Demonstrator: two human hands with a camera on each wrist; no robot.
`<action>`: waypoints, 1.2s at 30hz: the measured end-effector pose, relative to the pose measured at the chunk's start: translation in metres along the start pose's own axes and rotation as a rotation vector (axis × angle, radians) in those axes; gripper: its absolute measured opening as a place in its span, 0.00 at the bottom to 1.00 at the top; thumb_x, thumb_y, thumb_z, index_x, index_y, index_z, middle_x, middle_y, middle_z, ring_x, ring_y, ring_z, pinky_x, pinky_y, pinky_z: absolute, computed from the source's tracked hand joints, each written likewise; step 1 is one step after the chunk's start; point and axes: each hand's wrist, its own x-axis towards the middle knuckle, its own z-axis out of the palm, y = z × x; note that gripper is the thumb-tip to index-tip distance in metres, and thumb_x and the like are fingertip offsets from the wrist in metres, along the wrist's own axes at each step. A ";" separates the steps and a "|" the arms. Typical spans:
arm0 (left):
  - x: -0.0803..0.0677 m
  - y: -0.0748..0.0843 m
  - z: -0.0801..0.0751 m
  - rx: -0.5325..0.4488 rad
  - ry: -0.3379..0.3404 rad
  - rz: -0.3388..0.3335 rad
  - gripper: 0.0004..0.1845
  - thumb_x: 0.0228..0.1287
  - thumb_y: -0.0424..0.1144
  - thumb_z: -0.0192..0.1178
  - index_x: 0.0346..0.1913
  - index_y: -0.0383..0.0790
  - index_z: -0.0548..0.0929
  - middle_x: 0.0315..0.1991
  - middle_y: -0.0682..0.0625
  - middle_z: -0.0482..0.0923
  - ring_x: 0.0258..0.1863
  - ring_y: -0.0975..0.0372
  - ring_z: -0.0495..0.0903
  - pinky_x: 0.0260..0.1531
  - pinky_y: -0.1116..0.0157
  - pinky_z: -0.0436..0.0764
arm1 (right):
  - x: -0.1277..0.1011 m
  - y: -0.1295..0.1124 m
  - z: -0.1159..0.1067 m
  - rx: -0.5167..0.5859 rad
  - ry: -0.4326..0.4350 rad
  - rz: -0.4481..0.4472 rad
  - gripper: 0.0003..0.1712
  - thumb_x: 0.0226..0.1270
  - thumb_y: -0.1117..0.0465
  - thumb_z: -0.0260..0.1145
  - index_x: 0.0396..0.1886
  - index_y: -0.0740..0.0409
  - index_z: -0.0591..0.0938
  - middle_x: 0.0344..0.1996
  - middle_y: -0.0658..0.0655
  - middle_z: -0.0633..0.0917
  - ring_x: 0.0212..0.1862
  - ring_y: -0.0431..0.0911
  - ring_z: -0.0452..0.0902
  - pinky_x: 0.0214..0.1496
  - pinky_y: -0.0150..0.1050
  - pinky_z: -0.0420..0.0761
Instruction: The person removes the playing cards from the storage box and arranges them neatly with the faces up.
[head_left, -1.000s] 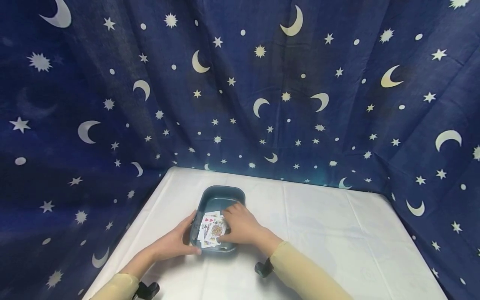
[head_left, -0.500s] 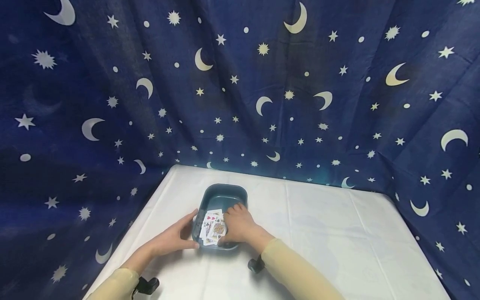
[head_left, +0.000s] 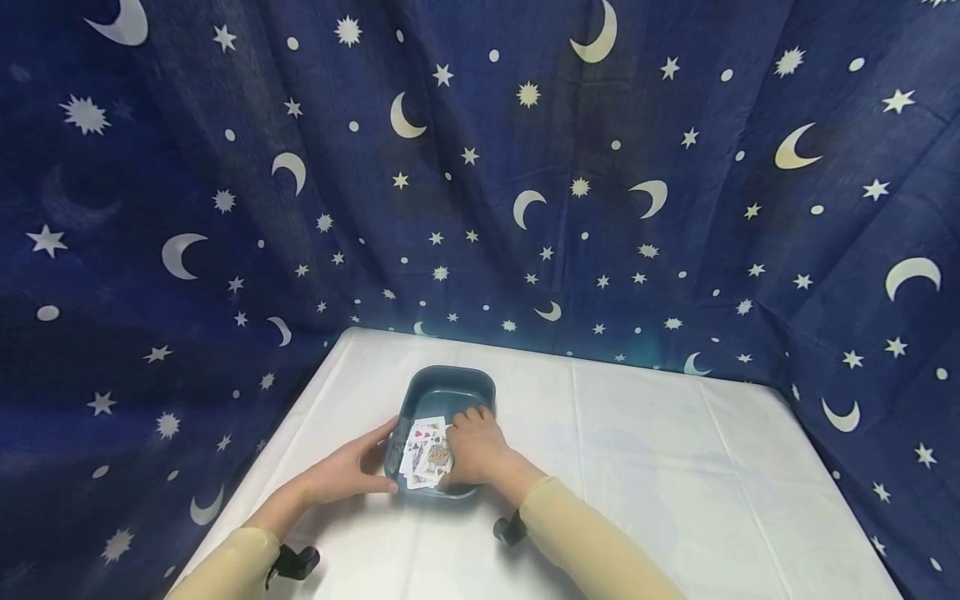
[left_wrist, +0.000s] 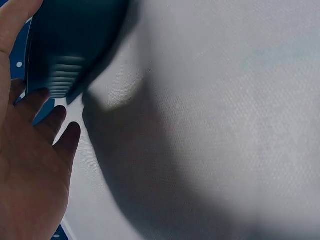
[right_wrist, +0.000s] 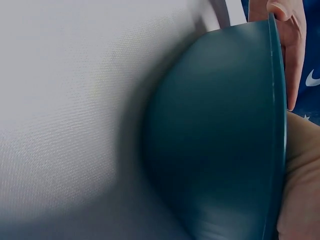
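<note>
Star-and-moon blue cloth backs a white-covered table (head_left: 675,467) in the head view, where a teal tray (head_left: 450,385) holds fanned playing cards (head_left: 424,454), not yet gathered or lifted out, so the card work looks barely begun. The right hand (head_left: 474,450) lies over them, fingers bent; whether it grips any I cannot tell. The left hand (head_left: 348,471) touches the tray's near-left rim.

Left wrist view: that palm (left_wrist: 27,170) is spread, fingers straight beside the tray's wall (left_wrist: 70,45).

Right wrist view: only the tray's underside (right_wrist: 215,140) and the left thumb (right_wrist: 282,45) show.

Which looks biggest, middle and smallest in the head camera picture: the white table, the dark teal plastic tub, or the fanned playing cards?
1. White cloth-covered table
2. Dark teal plastic tub
3. Fanned playing cards, lying inside the tub
</note>
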 end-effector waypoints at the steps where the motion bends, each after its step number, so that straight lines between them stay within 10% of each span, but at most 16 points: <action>1: 0.000 0.000 0.000 -0.002 0.000 -0.001 0.59 0.54 0.51 0.79 0.83 0.43 0.53 0.81 0.43 0.53 0.78 0.44 0.54 0.76 0.43 0.53 | 0.000 0.000 0.000 0.001 0.000 0.000 0.53 0.41 0.22 0.75 0.58 0.54 0.84 0.53 0.52 0.81 0.60 0.50 0.72 0.77 0.55 0.62; 24: 0.000 0.002 0.004 -0.353 -0.128 0.013 0.57 0.62 0.35 0.73 0.83 0.39 0.42 0.80 0.32 0.46 0.72 0.39 0.66 0.65 0.63 0.77 | -0.022 0.051 -0.027 0.245 0.168 0.018 0.53 0.47 0.36 0.79 0.71 0.57 0.75 0.61 0.53 0.79 0.66 0.49 0.68 0.76 0.48 0.65; 36: 0.001 0.001 0.006 -0.329 -0.108 -0.043 0.58 0.61 0.38 0.75 0.84 0.44 0.43 0.81 0.36 0.47 0.74 0.41 0.64 0.63 0.68 0.77 | -0.059 0.107 -0.043 0.362 0.226 0.122 0.52 0.49 0.39 0.77 0.73 0.56 0.74 0.62 0.56 0.78 0.67 0.55 0.66 0.72 0.55 0.67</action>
